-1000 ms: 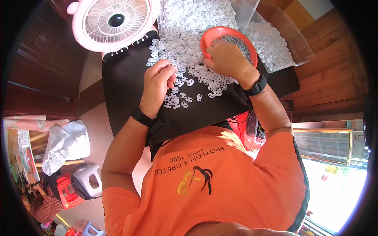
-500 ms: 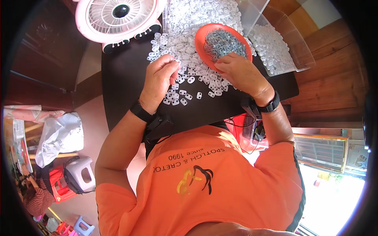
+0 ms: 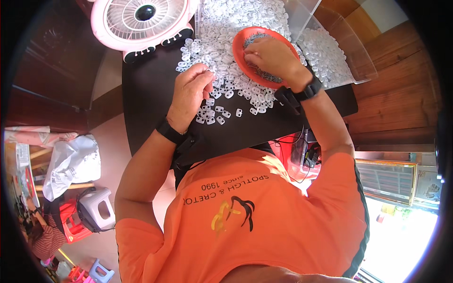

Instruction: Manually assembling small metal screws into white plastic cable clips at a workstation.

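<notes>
White two-holed plastic pieces (image 3: 222, 59): heaped loose on the dark tabletop (image 3: 153, 96) ahead of me, thinning to a small scatter between my hands. More fill the clear bin (image 3: 245, 19) behind the heap and the angled clear bin (image 3: 361, 59) to the right. By my reading plenty is left; heap and bins look far from used up. Done: cannot tell. Pieces in the scatter nearest me are too small to show whether any carries metal.

Left grip (image 3: 192, 89): thumb and forefinger pinched together over the heap's near edge, what looks like one white piece at the tips. Right grip (image 3: 273, 56): down in the orange bowl (image 3: 239, 51), fingers curled among small grey metal bits (image 3: 270, 77). Fingertips hidden there; how far apart, or whether they have hold of a bit, cannot tell.
</notes>
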`<action>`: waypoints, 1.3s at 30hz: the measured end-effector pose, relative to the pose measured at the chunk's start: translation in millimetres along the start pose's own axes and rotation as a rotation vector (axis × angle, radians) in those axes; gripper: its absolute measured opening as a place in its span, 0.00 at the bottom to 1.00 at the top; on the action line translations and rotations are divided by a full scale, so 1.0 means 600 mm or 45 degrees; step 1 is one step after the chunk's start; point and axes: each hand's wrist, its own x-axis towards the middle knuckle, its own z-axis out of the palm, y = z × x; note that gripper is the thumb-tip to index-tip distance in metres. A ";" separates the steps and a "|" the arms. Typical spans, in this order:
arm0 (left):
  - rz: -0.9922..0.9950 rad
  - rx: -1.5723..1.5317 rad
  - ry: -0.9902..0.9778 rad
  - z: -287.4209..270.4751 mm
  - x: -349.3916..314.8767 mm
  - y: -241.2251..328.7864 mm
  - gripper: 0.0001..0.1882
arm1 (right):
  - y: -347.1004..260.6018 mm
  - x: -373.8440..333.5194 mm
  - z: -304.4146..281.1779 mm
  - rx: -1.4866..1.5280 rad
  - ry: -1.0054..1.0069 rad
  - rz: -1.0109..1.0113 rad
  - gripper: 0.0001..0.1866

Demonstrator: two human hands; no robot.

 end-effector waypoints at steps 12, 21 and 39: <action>0.025 0.014 -0.022 0.000 -0.001 0.001 0.10 | -0.001 0.016 0.011 -0.106 -0.093 0.212 0.07; 0.022 -0.003 -0.016 -0.003 0.003 -0.002 0.10 | 0.037 -0.015 -0.009 0.303 0.160 0.273 0.08; 0.022 -0.018 -0.032 0.002 -0.006 0.007 0.11 | -0.086 0.009 -0.027 1.691 -0.105 0.155 0.07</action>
